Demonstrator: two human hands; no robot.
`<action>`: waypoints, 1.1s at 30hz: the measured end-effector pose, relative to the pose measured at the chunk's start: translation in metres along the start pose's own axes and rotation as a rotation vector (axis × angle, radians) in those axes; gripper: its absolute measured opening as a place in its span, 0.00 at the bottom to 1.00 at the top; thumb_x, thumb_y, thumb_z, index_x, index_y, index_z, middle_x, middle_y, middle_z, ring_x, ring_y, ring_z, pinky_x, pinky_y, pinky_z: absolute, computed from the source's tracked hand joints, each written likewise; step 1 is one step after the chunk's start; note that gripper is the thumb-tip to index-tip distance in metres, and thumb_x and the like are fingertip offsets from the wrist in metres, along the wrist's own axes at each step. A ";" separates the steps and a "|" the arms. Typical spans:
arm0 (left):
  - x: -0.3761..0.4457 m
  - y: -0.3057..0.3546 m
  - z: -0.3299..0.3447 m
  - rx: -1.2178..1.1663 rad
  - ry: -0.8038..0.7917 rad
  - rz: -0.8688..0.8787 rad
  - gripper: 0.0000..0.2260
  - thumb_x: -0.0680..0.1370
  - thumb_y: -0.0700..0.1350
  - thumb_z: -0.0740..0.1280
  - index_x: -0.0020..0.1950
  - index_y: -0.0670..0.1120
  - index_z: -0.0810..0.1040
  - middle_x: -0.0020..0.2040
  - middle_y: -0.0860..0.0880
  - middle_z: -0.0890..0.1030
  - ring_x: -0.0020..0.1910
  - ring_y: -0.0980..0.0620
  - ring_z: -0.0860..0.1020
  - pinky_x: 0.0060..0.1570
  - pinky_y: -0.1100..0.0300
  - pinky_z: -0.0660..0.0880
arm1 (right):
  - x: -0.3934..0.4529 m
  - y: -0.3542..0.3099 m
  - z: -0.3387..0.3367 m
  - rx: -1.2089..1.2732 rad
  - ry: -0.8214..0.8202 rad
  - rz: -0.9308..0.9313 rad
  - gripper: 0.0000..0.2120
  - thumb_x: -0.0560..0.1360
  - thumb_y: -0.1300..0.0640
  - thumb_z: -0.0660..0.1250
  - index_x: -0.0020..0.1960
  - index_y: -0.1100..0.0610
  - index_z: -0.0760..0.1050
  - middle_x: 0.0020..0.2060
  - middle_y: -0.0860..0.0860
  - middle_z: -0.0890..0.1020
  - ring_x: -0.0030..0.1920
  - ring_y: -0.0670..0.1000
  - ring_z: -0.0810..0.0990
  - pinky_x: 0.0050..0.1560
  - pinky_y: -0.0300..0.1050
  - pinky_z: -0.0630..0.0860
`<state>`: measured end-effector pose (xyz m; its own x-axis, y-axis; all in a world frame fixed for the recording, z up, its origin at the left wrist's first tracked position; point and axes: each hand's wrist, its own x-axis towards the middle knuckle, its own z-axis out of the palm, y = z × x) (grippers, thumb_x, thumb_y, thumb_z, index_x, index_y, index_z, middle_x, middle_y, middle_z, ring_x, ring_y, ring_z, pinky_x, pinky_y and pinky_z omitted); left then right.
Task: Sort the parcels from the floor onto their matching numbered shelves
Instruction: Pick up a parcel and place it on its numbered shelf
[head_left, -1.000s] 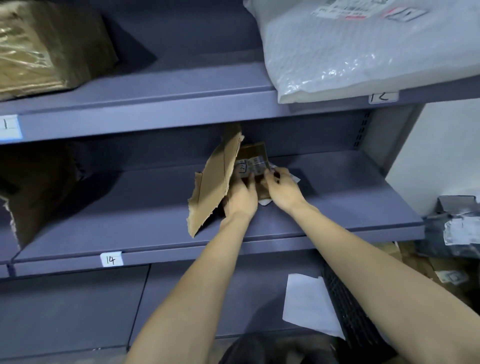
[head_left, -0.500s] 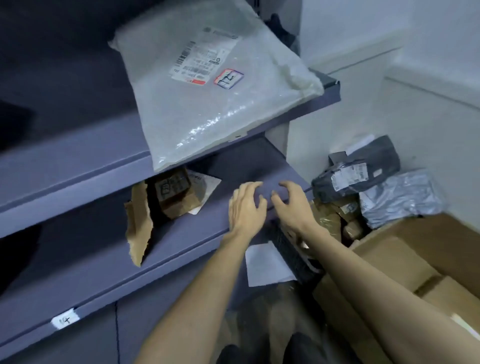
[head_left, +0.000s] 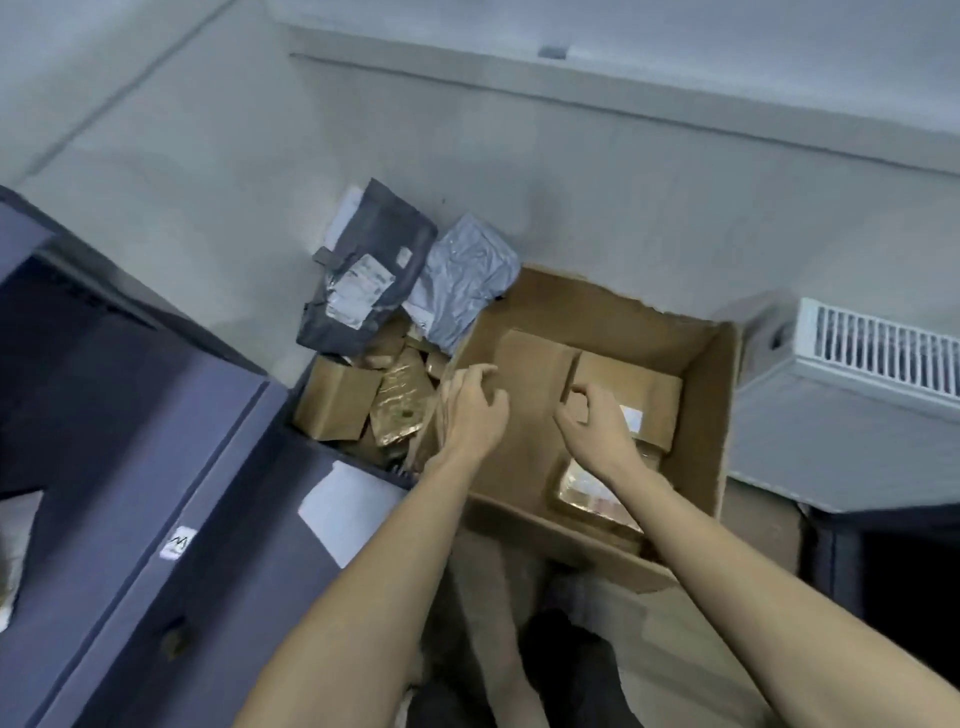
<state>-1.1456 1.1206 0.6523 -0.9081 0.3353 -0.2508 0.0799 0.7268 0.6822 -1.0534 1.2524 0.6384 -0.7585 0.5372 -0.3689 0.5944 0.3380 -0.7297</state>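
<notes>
Head view: both hands hover over the open cardboard box (head_left: 597, 395) at frame centre. The left hand (head_left: 475, 410) and the right hand (head_left: 595, 423) have loosely curled fingers, holding nothing. More parcels (head_left: 363, 291) lie piled on the floor, centre left, beside the shelf (head_left: 156, 415).

You are looking down into a large open carton (head_left: 722, 415) on the floor. Your left hand (head_left: 475, 410) hovers over its left wall with fingers loosely curled, holding nothing. Your right hand (head_left: 597, 426) hangs inside the carton, fingers curled, just above a brown box (head_left: 644, 395); whether it touches is unclear. A tape-wrapped parcel (head_left: 587, 491) lies nearer. Left of the carton sits a heap of small parcels (head_left: 363, 395), topped by a dark mailer (head_left: 369, 275) and a grey mailer (head_left: 462, 280). The purple shelf (head_left: 156, 467) runs along the left.
</notes>
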 end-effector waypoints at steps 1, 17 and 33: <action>0.007 0.007 0.017 0.017 -0.030 0.014 0.15 0.79 0.43 0.63 0.66 0.48 0.74 0.66 0.48 0.74 0.66 0.48 0.68 0.66 0.55 0.63 | 0.006 0.015 -0.011 0.014 0.015 0.037 0.22 0.79 0.52 0.63 0.71 0.58 0.68 0.68 0.54 0.71 0.69 0.53 0.69 0.65 0.44 0.66; 0.137 -0.020 0.253 0.214 -0.361 0.057 0.18 0.80 0.43 0.61 0.70 0.48 0.71 0.69 0.45 0.71 0.68 0.45 0.68 0.67 0.55 0.64 | 0.152 0.211 -0.007 0.097 0.158 0.372 0.24 0.77 0.50 0.63 0.70 0.59 0.68 0.68 0.57 0.70 0.68 0.55 0.69 0.68 0.50 0.67; 0.209 -0.088 0.371 0.086 -0.397 -0.135 0.30 0.74 0.48 0.69 0.74 0.50 0.62 0.70 0.40 0.65 0.67 0.38 0.68 0.67 0.47 0.67 | 0.235 0.311 0.044 -0.141 0.166 0.601 0.37 0.73 0.38 0.67 0.74 0.50 0.57 0.67 0.64 0.63 0.67 0.65 0.62 0.69 0.54 0.60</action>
<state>-1.1899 1.3491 0.2851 -0.6854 0.4265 -0.5902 0.0208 0.8216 0.5697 -1.0581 1.4494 0.2991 -0.2370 0.7734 -0.5879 0.9412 0.0329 -0.3362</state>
